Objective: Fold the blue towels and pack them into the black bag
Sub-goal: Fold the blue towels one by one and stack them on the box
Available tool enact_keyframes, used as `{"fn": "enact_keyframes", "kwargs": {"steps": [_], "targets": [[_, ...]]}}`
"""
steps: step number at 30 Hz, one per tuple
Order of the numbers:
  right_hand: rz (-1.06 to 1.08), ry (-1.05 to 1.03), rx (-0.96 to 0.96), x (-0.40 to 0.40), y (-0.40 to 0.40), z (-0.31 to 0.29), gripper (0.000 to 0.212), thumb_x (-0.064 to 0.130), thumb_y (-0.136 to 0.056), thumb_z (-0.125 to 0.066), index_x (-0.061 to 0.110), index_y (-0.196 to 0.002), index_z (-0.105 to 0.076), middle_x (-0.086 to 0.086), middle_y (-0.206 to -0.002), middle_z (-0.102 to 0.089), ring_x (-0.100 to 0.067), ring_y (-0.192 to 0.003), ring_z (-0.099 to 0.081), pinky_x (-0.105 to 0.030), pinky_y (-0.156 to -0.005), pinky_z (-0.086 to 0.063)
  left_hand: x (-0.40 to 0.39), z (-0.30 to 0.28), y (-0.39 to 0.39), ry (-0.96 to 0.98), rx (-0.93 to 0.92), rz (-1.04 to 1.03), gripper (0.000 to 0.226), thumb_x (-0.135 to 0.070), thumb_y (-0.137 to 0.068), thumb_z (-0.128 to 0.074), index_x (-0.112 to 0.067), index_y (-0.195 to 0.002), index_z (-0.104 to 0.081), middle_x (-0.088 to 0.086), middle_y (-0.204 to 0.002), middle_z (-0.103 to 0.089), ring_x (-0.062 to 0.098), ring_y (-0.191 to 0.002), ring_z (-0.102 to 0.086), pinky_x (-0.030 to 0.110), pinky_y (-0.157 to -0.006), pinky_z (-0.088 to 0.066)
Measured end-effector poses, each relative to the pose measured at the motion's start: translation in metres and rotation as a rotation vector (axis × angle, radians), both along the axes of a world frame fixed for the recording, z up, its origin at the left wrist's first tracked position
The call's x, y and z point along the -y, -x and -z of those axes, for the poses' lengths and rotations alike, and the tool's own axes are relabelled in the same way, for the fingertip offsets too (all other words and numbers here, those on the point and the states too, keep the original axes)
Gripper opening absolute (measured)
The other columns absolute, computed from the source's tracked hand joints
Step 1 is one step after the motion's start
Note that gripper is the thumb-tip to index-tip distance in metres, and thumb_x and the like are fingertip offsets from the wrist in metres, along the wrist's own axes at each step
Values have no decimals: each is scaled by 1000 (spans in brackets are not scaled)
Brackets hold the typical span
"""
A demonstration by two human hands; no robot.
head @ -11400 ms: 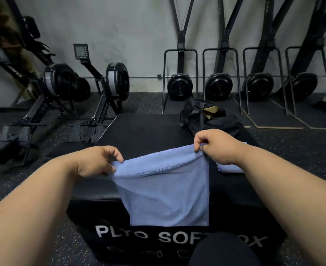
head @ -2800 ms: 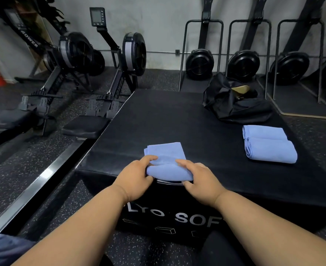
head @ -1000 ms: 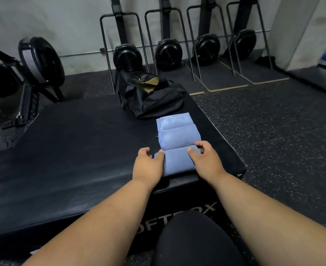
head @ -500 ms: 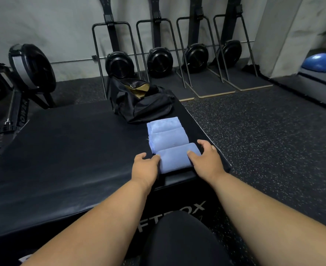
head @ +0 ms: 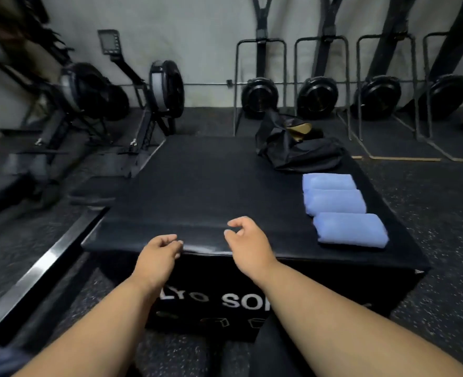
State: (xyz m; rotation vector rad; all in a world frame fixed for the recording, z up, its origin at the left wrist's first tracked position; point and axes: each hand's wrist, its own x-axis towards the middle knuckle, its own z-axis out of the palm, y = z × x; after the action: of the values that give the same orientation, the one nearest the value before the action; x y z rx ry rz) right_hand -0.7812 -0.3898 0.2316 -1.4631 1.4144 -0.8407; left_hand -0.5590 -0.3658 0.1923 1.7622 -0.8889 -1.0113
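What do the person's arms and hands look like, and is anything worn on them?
Both forearms are bare up to the frame's lower edge; no sleeve shows on them. The left hand and right hand wear no gloves, and no watch, bracelet or ring shows on the sides in view. The picture is somewhat blurred, so small details cannot be told.

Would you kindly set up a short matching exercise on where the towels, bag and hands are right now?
Things:
1. bag
2. near towel
3. far towel
4. left hand

Places or states:
A. empty, fingers loosely curled, at the box's front edge
B. folded, last in the row, closest to the person
C. at the box's far right corner
D. folded, just in front of the bag

Pairs: 1-C, 2-B, 3-D, 4-A
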Motion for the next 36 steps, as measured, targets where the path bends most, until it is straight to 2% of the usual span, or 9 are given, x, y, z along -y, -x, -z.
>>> {"fn": "enact_keyframes", "kwargs": {"steps": [4,9,13,16,19,23,29,31,36], "targets": [[-175,-126,40,-23,-106,9,21,28,-100,-57,29,-121,-61,1,-94,-70,-15,-75,-61,-28,-66,-50,-67,11,-108,3,-28,-208,6,-16,-99,-67,-20,-103,-66,5,-106,-73,20,-91,-66,36,-87,-53],[-437,-217,8,-58,-243,31,14,26,-102,-59,20,-112,-66,0,-84,-67,-12,-66,-57,-22,-54,-45,-165,34,-234,-93,12,-420,21,-11,-97,-64,-24,-81,-59,3,-72,-54,21,-66,-44,32,-62,-35],[-681,-262,-69,-89,-343,58,15,32,-103,-58,20,-108,-66,0,-86,-67,-14,-70,-57,-28,-61,-47,-246,81,-323,-298,95,-582,6,-21,-89,-67,-20,-94,-69,8,-77,-75,29,-65,-64,39,-67,-52],[-782,-274,-140,-105,-399,80,10,34,-102,-60,27,-106,-65,0,-91,-70,-17,-80,-64,-39,-80,-56,-288,120,-367,-405,78,-651,24,-23,-83,-74,-24,-106,-64,10,-99,-76,31,-89,-72,40,-82,-58],[-829,-305,-160,-111,-453,104,14,29,-102,-62,24,-115,-62,-1,-85,-69,-15,-72,-61,-34,-70,-54,-313,149,-402,-470,75,-722,56,-29,-80,-78,-17,-132,-64,11,-125,-69,31,-116,-68,39,-98,-56],[-850,-329,-204,-101,-502,129,13,27,-102,-61,23,-115,-63,-3,-88,-70,-17,-69,-58,-30,-61,-46,-315,177,-445,-527,37,-742,30,-23,-89,-76,-23,-118,-69,16,-116,-76,28,-99,-73,29,-83,-59],[-875,-334,-278,-82,-545,152,16,27,-103,-59,25,-119,-61,-5,-98,-72,-16,-72,-61,-29,-61,-48,-275,205,-490,-463,-50,-808,40,-15,-91,-73,-22,-128,-62,7,-84,-73,5,-53,-66,18,-55,-54],[-873,-332,-291,-76,-553,158,16,27,-103,-59,25,-118,-62,-5,-98,-73,-18,-74,-62,-30,-64,-49,-252,207,-497,-398,-80,-782,44,-16,-92,-74,-24,-132,-59,5,-97,-71,3,-64,-65,9,-59,-46],[-871,-356,-270,-63,-558,169,14,22,-103,-59,24,-117,-61,-7,-100,-72,-18,-77,-59,-31,-66,-47,-218,229,-528,-374,-175,-794,57,-14,-94,-70,-15,-149,-54,4,-120,-67,13,-93,-66,17,-85,-51]]}}
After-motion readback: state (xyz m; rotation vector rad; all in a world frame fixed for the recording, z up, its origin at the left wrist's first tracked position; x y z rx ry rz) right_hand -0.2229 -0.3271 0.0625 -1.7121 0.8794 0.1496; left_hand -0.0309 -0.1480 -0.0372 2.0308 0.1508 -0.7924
